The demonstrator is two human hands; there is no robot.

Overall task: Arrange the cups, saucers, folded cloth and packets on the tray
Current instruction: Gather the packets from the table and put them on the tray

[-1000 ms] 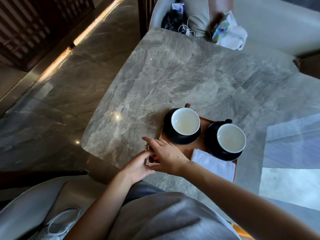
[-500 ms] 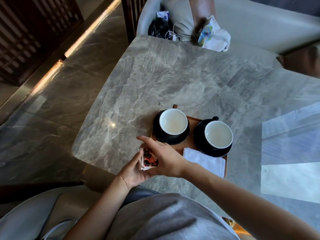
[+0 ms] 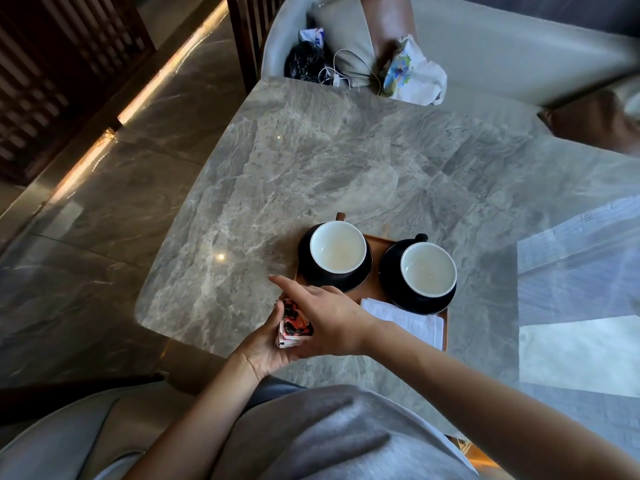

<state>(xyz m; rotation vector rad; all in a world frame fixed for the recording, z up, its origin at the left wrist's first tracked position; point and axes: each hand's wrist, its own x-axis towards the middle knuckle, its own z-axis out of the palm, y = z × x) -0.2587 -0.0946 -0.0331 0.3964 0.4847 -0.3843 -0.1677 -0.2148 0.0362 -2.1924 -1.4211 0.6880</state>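
Note:
A brown tray lies on the marble table near me. Two empty cups sit on it, black outside and white inside: the left cup on a black saucer and the right cup on another black saucer. A folded white cloth lies along the tray's near edge. My left hand holds a small stack of red, black and white packets just left of the tray. My right hand rests over the stack with its fingers spread and the index finger stretched out to the left.
The grey marble table has a rounded near-left corner above a glossy stone floor. A pale chair beyond the far edge holds a black bag, white cables and a printed white bag. My grey-clad lap fills the bottom.
The packets have turned from mostly hidden under my right hand to showing their printed face. My right hand's fingers have spread wider over them. The camera view has drifted left and back.

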